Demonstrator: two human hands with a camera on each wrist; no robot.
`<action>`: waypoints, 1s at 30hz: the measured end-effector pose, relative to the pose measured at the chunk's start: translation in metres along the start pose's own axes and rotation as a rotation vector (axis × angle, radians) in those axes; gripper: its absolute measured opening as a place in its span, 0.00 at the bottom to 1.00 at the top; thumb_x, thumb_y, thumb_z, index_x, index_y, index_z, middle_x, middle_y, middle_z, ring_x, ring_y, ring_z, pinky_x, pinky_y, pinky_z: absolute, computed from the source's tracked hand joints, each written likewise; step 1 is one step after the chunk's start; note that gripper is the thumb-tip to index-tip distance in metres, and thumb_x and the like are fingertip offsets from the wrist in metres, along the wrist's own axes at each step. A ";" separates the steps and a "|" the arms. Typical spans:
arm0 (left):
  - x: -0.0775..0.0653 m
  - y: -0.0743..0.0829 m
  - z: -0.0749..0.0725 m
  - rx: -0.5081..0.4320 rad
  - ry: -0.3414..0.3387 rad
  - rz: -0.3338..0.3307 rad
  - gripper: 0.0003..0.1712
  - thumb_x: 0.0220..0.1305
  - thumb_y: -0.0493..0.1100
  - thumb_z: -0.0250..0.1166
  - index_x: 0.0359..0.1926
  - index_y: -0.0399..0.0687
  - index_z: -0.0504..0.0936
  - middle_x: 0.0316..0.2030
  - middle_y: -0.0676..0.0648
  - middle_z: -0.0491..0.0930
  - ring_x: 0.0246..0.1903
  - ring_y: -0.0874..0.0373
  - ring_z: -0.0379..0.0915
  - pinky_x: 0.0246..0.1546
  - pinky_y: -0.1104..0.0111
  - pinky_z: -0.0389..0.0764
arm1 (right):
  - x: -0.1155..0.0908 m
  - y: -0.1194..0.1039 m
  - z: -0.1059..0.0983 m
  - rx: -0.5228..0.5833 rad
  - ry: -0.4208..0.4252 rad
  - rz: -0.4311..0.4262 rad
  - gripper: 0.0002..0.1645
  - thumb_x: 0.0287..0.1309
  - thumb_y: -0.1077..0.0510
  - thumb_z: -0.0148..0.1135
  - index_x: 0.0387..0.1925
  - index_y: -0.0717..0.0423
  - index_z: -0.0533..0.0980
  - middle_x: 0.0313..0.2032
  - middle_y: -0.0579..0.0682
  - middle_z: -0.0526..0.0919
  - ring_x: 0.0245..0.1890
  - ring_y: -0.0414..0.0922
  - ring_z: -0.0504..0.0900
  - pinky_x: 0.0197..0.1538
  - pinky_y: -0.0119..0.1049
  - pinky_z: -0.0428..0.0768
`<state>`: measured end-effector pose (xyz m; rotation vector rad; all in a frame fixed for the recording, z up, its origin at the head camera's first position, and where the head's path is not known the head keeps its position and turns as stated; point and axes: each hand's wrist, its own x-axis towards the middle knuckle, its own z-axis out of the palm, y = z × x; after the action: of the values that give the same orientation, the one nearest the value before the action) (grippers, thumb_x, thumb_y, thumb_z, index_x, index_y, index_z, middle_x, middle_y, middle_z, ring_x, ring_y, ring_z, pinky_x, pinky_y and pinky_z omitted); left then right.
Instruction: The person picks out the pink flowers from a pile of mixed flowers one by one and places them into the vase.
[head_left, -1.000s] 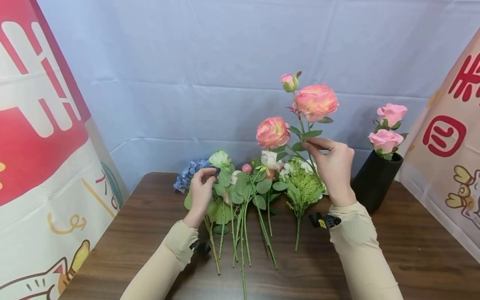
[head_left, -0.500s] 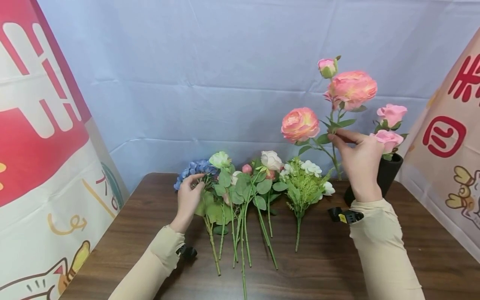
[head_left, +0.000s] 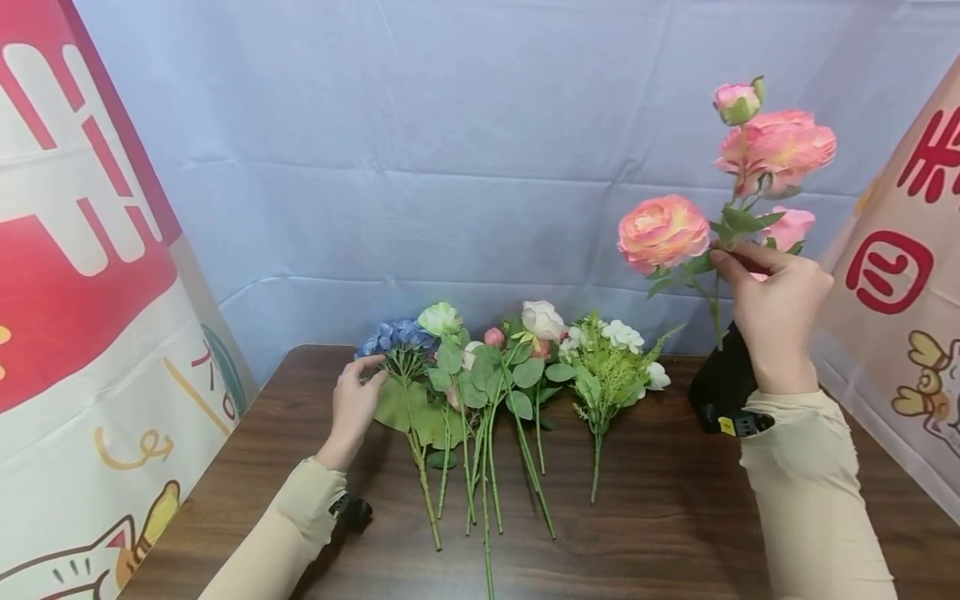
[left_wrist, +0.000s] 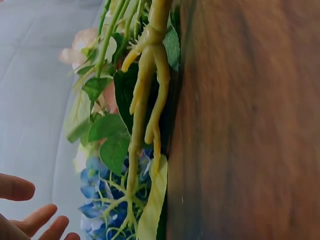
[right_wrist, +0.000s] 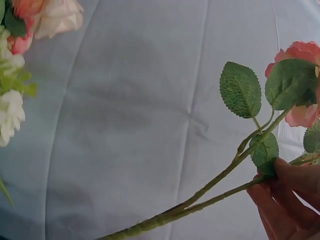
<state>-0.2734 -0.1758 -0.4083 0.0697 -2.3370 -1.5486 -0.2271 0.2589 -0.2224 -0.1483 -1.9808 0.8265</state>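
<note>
My right hand (head_left: 783,312) pinches the stem of a coral-pink artificial flower spray (head_left: 663,233) between thumb and fingers. The spray stands upright with two full blooms and a bud; its forked stem (right_wrist: 220,192) slants down in the right wrist view. Behind that hand is a black vase (head_left: 723,383), partly hidden, with a pink rose (head_left: 791,227) showing above. The stem's lower end meets the vase in the head view; whether it is inside, I cannot tell. Beside a blue hydrangea (head_left: 397,335), my left hand (head_left: 356,408) has its fingers spread and holds nothing.
Several stems lie side by side on the brown wooden table (head_left: 637,542), among them a cream rose (head_left: 543,320), a pale green flower (head_left: 440,318) and a white-flowered green bunch (head_left: 611,375). A pale blue cloth (head_left: 450,167) hangs behind, with printed cloths at both sides.
My right hand has carried the coral-pink spray rightward and upward to the vase. My left hand has drawn back to the left, away from the flowers on the table.
</note>
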 end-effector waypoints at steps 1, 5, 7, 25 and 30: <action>0.000 -0.001 -0.002 0.007 0.006 -0.005 0.18 0.58 0.43 0.55 0.51 0.50 0.75 0.51 0.46 0.70 0.44 0.51 0.69 0.41 0.60 0.70 | 0.002 0.001 -0.002 0.001 0.004 0.002 0.17 0.45 0.41 0.63 0.37 0.42 0.81 0.34 0.53 0.84 0.23 0.15 0.66 0.23 0.22 0.62; 0.001 -0.004 -0.008 0.042 0.017 0.002 0.20 0.58 0.42 0.55 0.52 0.47 0.74 0.50 0.43 0.70 0.38 0.52 0.68 0.36 0.64 0.69 | 0.011 0.006 -0.010 0.016 -0.004 0.050 0.18 0.46 0.42 0.62 0.39 0.41 0.80 0.36 0.48 0.84 0.22 0.14 0.67 0.26 0.15 0.65; 0.000 -0.006 -0.011 0.053 0.022 0.003 0.20 0.57 0.42 0.55 0.52 0.47 0.74 0.50 0.42 0.70 0.39 0.52 0.68 0.37 0.63 0.68 | 0.015 0.009 -0.013 0.045 -0.019 0.096 0.17 0.46 0.43 0.62 0.40 0.41 0.80 0.37 0.46 0.83 0.23 0.16 0.70 0.29 0.13 0.68; 0.000 -0.020 -0.040 0.118 0.074 0.000 0.18 0.57 0.44 0.56 0.50 0.47 0.75 0.53 0.43 0.69 0.57 0.47 0.60 0.54 0.54 0.61 | 0.038 0.030 -0.028 0.031 0.080 0.145 0.16 0.51 0.48 0.58 0.43 0.43 0.79 0.41 0.42 0.81 0.31 0.17 0.74 0.50 0.16 0.65; 0.000 -0.025 -0.048 0.131 0.078 0.003 0.19 0.58 0.43 0.56 0.51 0.45 0.74 0.54 0.43 0.69 0.58 0.46 0.59 0.54 0.54 0.60 | 0.045 0.032 -0.031 0.019 0.105 0.176 0.15 0.52 0.46 0.57 0.43 0.38 0.78 0.41 0.38 0.81 0.32 0.17 0.73 0.54 0.18 0.63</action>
<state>-0.2623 -0.2289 -0.4142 0.1547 -2.3726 -1.3649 -0.2340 0.3178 -0.1991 -0.3527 -1.8792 0.9307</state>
